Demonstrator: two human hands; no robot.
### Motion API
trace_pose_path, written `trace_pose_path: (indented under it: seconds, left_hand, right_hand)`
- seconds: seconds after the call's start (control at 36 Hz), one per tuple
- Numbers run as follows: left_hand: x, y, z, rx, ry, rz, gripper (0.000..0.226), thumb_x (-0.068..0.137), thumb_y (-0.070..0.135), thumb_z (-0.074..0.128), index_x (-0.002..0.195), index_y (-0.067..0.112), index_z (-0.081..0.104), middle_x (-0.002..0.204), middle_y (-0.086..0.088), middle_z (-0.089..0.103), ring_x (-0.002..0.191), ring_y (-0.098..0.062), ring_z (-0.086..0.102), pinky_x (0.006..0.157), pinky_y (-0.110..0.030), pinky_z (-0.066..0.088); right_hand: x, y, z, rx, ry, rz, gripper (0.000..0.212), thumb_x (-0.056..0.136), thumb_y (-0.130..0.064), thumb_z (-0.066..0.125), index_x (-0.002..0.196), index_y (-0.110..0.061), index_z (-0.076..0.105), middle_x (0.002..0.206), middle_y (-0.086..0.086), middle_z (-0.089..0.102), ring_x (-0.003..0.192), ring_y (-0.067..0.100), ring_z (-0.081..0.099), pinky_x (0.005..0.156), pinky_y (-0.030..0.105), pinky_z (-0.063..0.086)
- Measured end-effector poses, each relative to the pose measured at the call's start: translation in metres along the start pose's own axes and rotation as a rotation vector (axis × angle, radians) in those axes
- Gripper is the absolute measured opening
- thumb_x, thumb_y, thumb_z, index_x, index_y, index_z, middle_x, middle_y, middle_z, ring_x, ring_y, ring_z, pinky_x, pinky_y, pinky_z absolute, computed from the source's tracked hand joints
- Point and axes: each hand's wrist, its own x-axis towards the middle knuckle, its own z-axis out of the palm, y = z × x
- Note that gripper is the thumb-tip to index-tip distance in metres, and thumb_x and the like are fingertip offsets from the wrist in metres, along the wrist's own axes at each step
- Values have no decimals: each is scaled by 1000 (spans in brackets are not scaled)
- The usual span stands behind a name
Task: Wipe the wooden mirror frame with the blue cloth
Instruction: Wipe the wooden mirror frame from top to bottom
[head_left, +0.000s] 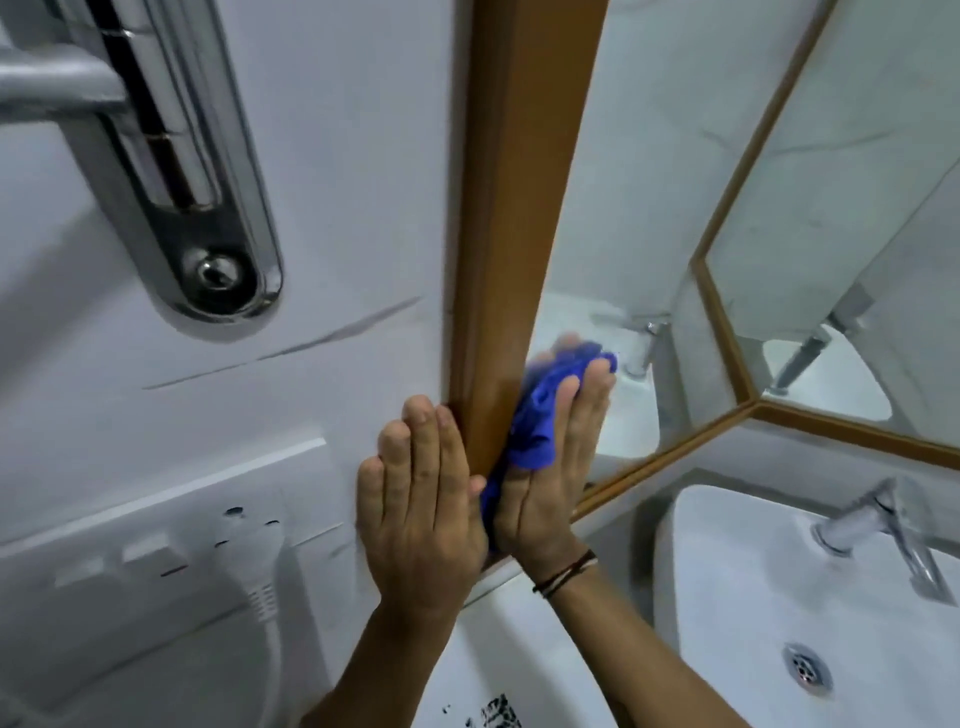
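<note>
The wooden mirror frame (514, 208) runs up the middle of the head view as a brown vertical bar, then turns along the mirror's lower edge to the right. My right hand (550, 467) presses the blue cloth (540, 410) flat against the inner side of the frame near its lower corner. The cloth bunches under my palm and fingers. My left hand (421, 499) lies flat with fingers together on the white wall, touching the frame's outer edge. A thread band circles my right wrist.
A white socket plate (156, 551) with a white plug and cable sits on the wall at lower left. A chrome fitting (208, 208) hangs at upper left. The white washbasin (779, 597) with a chrome tap (883, 530) stands at lower right. The mirror (675, 182) reflects tiles.
</note>
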Motion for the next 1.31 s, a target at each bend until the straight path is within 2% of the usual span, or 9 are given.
trace_pose_path:
  seconds: [0.28,0.42,0.5,0.61,0.72,0.92,1.11,1.19,1.31]
  left_hand:
    - [-13,-2,10,19,-21,-5,64,121,32,20,178,7,6,187,-7,-8,174,-21,-6,142,-38,-3]
    - [-21,-4,9,0,-16,-48,66,121,35,21,178,7,1,187,-7,-13,173,-21,-10,141,-38,-5]
    - [-23,-4,10,23,-21,-19,67,121,36,22,177,7,-1,186,-8,-14,173,-22,-12,141,-38,-6]
    - [-28,-5,10,20,-35,-51,67,122,35,24,177,7,-1,186,-8,-15,173,-22,-13,141,-39,-8]
    - [-30,-6,10,37,-47,-40,69,122,36,30,177,6,0,186,-9,-14,173,-23,-11,141,-39,-7]
    - [-33,-4,12,31,-48,-47,67,122,35,26,177,6,0,186,-8,-14,173,-22,-12,141,-39,-7]
    - [-38,-9,12,26,-63,-34,71,122,35,33,177,5,1,186,-9,-14,173,-23,-11,141,-39,-7]
    - [-37,-6,12,4,-59,-48,69,123,34,30,177,6,-1,186,-8,-14,173,-22,-11,141,-38,-6]
    - [-36,-4,11,8,-50,-43,67,123,33,26,177,5,-2,186,-8,-15,173,-22,-12,141,-38,-6]
  right_hand:
    - [-80,26,15,-16,-15,161,71,118,-32,39,178,-26,2,188,-3,-4,176,24,1,142,48,5]
    - [-113,10,18,209,-29,550,96,100,9,59,177,-5,3,188,-1,-1,176,23,2,142,38,7]
    - [-116,8,19,274,-11,725,78,111,-9,45,177,-8,4,188,12,5,175,35,8,142,54,12]
    - [-95,18,12,348,224,1056,84,113,-62,29,171,-1,25,168,25,46,150,42,53,130,57,38]
    - [-65,51,4,391,492,1365,55,122,-45,25,165,-17,43,155,12,61,141,35,62,129,56,43]
    - [-87,-16,24,309,431,1312,38,117,-55,26,148,-51,48,114,-37,71,104,-11,70,97,12,52]
    - [-55,52,5,313,480,1408,52,123,-38,23,168,-18,38,165,6,54,151,27,55,132,39,39]
    - [-50,45,5,413,536,1368,50,123,-37,23,167,-20,40,164,1,55,150,21,56,135,48,35]
    - [-82,-19,26,437,482,1324,57,114,-61,27,167,-42,34,154,-18,59,133,0,64,119,28,45]
